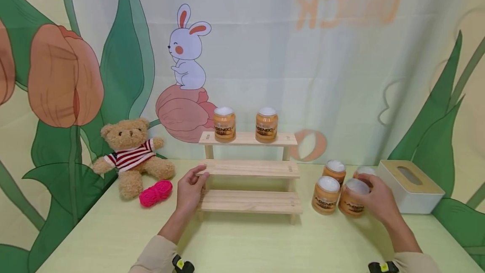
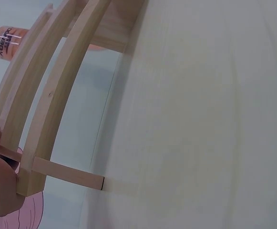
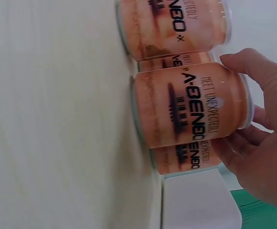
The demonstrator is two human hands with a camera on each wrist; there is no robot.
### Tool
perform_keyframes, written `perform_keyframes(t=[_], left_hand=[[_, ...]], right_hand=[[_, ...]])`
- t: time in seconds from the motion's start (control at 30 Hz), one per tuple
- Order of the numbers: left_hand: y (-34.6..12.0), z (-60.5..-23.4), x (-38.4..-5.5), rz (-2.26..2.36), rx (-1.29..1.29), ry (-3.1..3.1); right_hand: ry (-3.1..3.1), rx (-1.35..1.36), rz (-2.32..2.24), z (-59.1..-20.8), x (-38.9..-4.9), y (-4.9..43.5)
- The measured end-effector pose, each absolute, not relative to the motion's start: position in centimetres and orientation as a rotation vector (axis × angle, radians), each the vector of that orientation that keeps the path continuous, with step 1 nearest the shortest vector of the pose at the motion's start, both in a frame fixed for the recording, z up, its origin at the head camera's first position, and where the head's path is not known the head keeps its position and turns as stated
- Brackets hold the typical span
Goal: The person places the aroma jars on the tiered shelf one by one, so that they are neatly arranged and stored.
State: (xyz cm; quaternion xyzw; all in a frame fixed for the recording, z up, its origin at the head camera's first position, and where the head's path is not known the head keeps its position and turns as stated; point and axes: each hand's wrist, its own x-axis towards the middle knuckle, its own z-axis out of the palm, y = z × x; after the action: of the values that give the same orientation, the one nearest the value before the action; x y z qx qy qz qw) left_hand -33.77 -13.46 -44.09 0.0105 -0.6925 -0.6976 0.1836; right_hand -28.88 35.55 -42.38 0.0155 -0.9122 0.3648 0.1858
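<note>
My right hand (image 1: 379,199) grips the front right can (image 1: 353,199), an orange one with a pale lid and dark "A-BENBO" lettering. In the right wrist view, thumb and fingers sit either side of its lid end. Three like cans cluster round it: one to its left (image 1: 326,196), one behind that (image 1: 335,170), and one partly hidden behind my hand (image 1: 364,171). My left hand (image 1: 190,191) holds the left end of the middle tier of a three-tier wooden shelf (image 1: 250,168). Two more cans, one left (image 1: 225,125) and one right (image 1: 267,125), stand on the top tier.
A white tissue box with a wooden lid (image 1: 411,186) is right of the can group. Left of the shelf, a teddy bear (image 1: 132,155) in a striped shirt sits behind a pink yarn skein (image 1: 155,194). A printed curtain (image 1: 242,54) hangs behind the pale table (image 1: 246,243).
</note>
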Motion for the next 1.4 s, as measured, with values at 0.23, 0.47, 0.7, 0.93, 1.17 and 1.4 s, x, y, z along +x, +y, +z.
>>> perform_keyframes(t=[0.23,0.47,0.7,0.93,1.17,1.4], left_hand=[[-13.4,-44.0,-33.9,-1.985,0.041,-1.934],[-13.4,-43.8,-33.8,-1.975,0.034,-1.951],[-13.4,-43.9,-33.8,-1.994,0.033,-1.944],[-13.5,-44.1,-33.8,-1.987,0.042,-1.958],[-13.5,-44.0,-33.8,-1.994,0.046,-1.959],[-13.4,-43.9,-33.7,-2.001,0.044,-1.950]], right_hand=[[-2.604,-0.070,1.062,-43.1,-29.0,35.9],[-2.630,-0.091,1.079,-43.1,-28.8,36.3],[-2.666,-0.076,1.170,-44.3,-28.8,37.0],[-2.633,-0.071,1.260,-45.1,-28.6,37.1],[-2.645,-0.094,1.290,-44.6,-28.3,37.3],[-2.573,-0.057,1.345,-43.7,-27.9,37.3]])
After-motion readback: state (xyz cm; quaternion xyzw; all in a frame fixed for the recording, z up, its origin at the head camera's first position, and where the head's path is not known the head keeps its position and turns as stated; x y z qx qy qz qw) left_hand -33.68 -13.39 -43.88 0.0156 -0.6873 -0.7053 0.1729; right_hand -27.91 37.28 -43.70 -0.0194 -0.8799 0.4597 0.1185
